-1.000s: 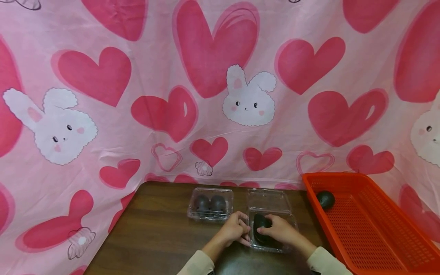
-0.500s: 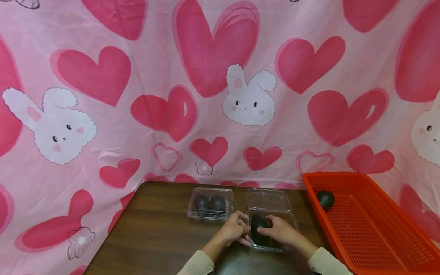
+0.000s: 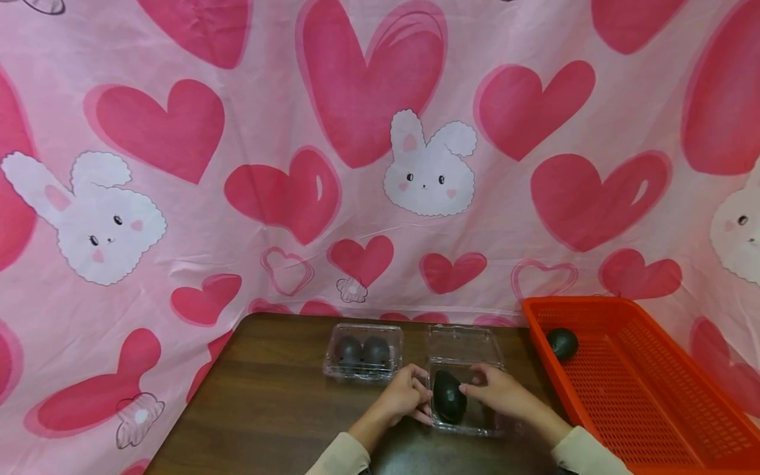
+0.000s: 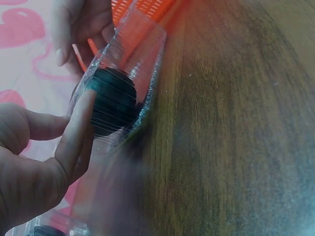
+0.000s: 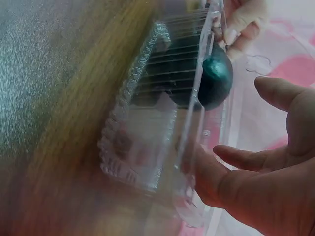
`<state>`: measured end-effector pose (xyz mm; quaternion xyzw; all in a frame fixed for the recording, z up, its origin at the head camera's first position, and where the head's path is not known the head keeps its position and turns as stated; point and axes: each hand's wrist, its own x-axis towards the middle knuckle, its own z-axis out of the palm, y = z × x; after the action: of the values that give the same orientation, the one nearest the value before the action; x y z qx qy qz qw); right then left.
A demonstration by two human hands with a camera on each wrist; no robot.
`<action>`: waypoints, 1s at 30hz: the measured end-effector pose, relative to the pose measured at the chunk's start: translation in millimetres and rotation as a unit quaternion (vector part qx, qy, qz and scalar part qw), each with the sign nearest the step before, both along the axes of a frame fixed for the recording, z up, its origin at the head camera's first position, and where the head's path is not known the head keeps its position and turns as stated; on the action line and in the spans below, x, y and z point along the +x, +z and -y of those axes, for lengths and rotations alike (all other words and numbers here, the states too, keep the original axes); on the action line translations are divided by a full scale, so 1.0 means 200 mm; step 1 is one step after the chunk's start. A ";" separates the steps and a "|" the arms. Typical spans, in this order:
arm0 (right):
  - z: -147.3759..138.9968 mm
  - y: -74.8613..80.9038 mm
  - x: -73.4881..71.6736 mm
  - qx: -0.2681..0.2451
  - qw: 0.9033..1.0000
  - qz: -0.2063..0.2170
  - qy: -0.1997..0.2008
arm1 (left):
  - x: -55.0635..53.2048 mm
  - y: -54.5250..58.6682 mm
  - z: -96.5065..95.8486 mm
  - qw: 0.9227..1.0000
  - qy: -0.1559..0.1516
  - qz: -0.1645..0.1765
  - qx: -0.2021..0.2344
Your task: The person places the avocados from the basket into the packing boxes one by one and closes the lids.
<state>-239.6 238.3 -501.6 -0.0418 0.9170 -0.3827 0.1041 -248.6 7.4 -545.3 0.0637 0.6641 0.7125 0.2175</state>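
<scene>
A dark green avocado lies in the left half of a clear plastic clamshell container, whose lid is folded back. At the container's left wall is my left hand, its thumb and fingers pinching the rim; the left wrist view shows the fingers along the outside of the ribbed wall. My right hand is over the container's right half, just right of the avocado. In the right wrist view its thumb and fingers are spread, with nothing held between them.
A closed clear container with two dark avocados stands to the left on the wooden table. On the right is an orange-red plastic basket with one avocado in its far left corner. A pink heart-print curtain hangs behind.
The right hand has let go of the avocado and drawn back slightly to the right. The avocado has turned and settled against the container's left side. The left hand stays in place.
</scene>
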 end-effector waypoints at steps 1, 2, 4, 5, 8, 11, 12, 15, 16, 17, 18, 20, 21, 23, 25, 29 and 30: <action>-0.01 0.01 0.00 0.003 1.000 0.000 0.001 | 0.00 0.00 0.00 1.000 -0.001 0.001 0.000; -0.01 0.02 0.00 0.008 1.000 -0.002 0.003 | 0.00 0.00 0.00 1.000 -0.001 0.002 0.000; -0.02 0.04 0.01 0.016 1.000 -0.007 0.003 | 0.00 0.00 0.00 1.000 -0.001 0.001 0.002; -0.02 0.05 0.01 0.020 1.000 -0.011 0.004 | 0.00 0.00 0.00 1.000 -0.001 0.001 0.003; -0.04 0.08 0.01 0.029 0.999 -0.022 0.002 | 0.00 0.00 0.00 1.000 -0.001 -0.001 0.006; -0.06 0.13 0.00 0.032 0.999 -0.030 0.003 | 0.00 0.00 0.00 1.000 -0.001 -0.003 0.007; -0.07 0.14 0.00 0.032 0.999 -0.033 0.004 | 0.00 0.00 0.00 1.000 -0.002 -0.003 0.008; -0.10 0.20 -0.01 0.034 0.999 -0.040 0.014 | 0.00 0.00 0.00 1.000 -0.003 -0.002 0.008; -0.12 0.23 -0.01 0.035 0.998 -0.041 0.016 | 0.00 0.00 0.00 1.000 -0.002 -0.002 0.008; -0.13 0.25 -0.02 0.038 0.998 -0.042 0.018 | 0.00 0.01 0.00 1.000 -0.003 -0.001 0.008; -0.14 0.27 -0.02 0.042 0.998 -0.043 0.020 | 0.00 0.01 0.00 1.000 -0.002 -0.001 0.007; -0.17 0.30 -0.02 0.053 0.997 -0.045 0.020 | 0.00 0.01 0.00 1.000 -0.002 -0.001 0.006; -0.18 0.32 -0.03 0.057 0.997 -0.046 0.020 | 0.01 0.01 0.00 1.000 -0.002 -0.001 0.006; -0.21 0.35 -0.03 0.067 0.996 -0.052 0.017 | 0.01 0.01 0.00 1.000 -0.001 -0.001 0.007; -0.24 0.37 -0.04 0.073 0.996 -0.059 0.015 | 0.01 0.01 0.00 1.000 -0.001 -0.001 0.008; -0.30 0.42 -0.07 0.075 0.994 -0.075 0.010 | 0.01 0.01 0.00 1.000 0.001 -0.002 0.010; -0.31 0.43 -0.08 0.076 0.994 -0.078 0.007 | 0.01 0.01 0.00 1.000 0.001 -0.002 0.010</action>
<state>-255.3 300.7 -416.4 -0.0701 0.9484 -0.3068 0.0378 -247.2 7.5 -543.9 0.0664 0.6576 0.7191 0.2146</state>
